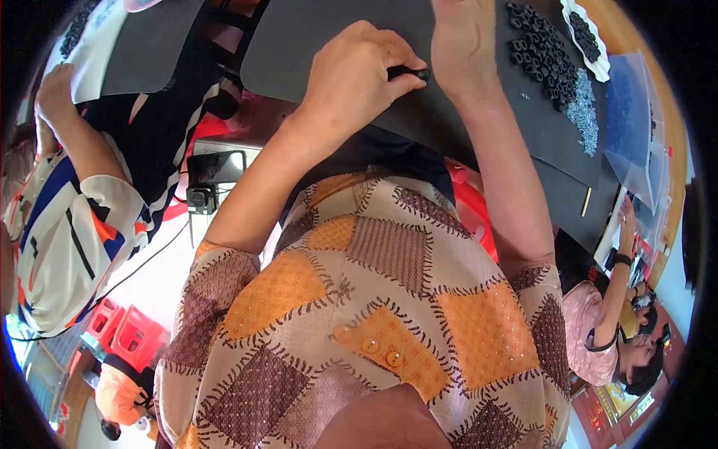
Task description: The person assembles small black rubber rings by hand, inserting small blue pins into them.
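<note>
My left hand is closed over the dark grey mat, thumb and forefinger pinching a small black cylindrical piece. One end of that piece pokes out between the fingertips, while the rest lies hidden in the grip. Just right of it, my right hand reaches up past the top edge of the head view. Its fingers are cut off, so I cannot see what they do. A pile of small black rings lies on the mat beyond my right hand, with light blue beads spilled beside it.
A white scalloped dish holding small black parts stands at the far right, near a clear plastic container. A thin yellow stick lies on the mat. People sit at both sides; a phone is left of my left forearm.
</note>
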Demonstrator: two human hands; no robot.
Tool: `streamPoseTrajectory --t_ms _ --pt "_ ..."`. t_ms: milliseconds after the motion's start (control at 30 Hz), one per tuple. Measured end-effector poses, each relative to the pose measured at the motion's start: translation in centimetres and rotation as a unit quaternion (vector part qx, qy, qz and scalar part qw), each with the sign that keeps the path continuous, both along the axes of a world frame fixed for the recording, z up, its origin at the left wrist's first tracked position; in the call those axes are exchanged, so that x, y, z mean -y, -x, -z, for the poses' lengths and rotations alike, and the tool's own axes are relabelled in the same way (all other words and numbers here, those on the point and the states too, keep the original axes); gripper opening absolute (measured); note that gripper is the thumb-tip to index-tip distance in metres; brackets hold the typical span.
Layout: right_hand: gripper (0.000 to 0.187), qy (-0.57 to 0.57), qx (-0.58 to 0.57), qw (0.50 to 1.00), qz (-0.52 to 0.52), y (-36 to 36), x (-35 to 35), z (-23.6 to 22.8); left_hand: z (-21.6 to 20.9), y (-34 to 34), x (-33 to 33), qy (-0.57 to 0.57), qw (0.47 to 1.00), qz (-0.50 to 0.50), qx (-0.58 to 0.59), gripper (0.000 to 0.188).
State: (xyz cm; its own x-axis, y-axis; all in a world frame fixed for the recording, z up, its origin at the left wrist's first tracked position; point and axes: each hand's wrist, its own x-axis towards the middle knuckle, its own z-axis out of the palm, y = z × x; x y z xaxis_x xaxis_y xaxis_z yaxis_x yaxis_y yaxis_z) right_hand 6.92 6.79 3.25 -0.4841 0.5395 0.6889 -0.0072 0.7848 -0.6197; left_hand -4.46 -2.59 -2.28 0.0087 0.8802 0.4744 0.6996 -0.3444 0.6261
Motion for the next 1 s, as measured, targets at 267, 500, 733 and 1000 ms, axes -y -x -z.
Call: streamPoseTrajectory --t_ms 267,500,733,1000 --pt "0.058 0.093 0.074 0.993 0.000 0.3 0.8 3.0 0.0 -0.4 -0.4 0.015 0.999 -0.024 -0.033 0.020" --pt "0.040 0.118 0.023 0.993 -0.005 -5.1 2.2 -1.3 -2.7 1.0 0.5 0.245 0.885 0.071 0.390 0.025" --pt "0.033 -0.010 0.132 0.991 0.002 -10.2 5.0 0.7 -1.6 -1.3 0.0 0.334 0.778 0.222 0.484 0.021" --pt "0.036 -0.082 0.166 0.980 0.070 -16.7 4.7 -2.1 -2.6 -6.3 -2.4 0.385 0.717 0.320 0.484 0.024"
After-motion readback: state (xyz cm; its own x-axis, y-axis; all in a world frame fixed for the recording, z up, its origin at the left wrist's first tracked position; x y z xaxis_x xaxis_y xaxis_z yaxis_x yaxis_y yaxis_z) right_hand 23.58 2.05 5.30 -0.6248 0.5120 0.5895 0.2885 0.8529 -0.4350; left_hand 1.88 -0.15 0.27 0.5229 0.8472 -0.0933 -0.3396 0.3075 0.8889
